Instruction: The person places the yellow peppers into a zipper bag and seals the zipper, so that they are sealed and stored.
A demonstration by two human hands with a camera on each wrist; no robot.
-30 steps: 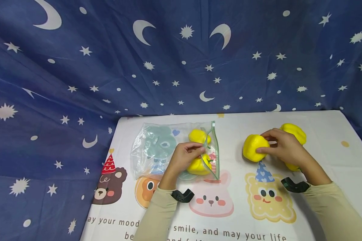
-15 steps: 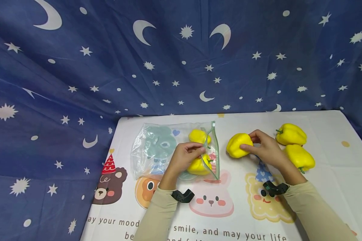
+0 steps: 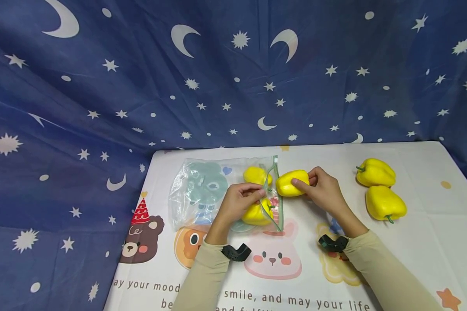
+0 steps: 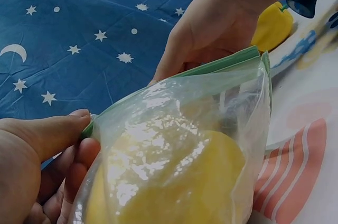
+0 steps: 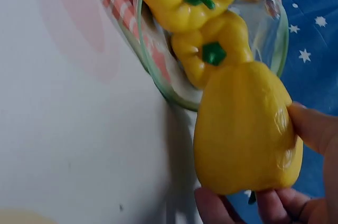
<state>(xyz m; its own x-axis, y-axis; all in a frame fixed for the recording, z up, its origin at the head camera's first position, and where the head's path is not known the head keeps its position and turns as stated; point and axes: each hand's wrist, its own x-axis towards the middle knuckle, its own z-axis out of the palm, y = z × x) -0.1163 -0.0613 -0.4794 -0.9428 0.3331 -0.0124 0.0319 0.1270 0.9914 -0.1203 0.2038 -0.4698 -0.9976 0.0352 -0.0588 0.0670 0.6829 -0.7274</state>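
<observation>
while the left hand pinches the bag, the right hand's grip holds a pepper.

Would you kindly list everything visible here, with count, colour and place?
peppers in bag: two, yellow, inside the bag's open end
held pepper: one, yellow, at the bag's mouth
loose peppers: two, yellow, right side of the table
bag: one, clear with green zip edge, lying mid-table
tablecloth: one, white with cartoon animals
backdrop: one, blue with moons and stars
left hand: pinches the bag's edge
right hand: grips the held pepper
</observation>
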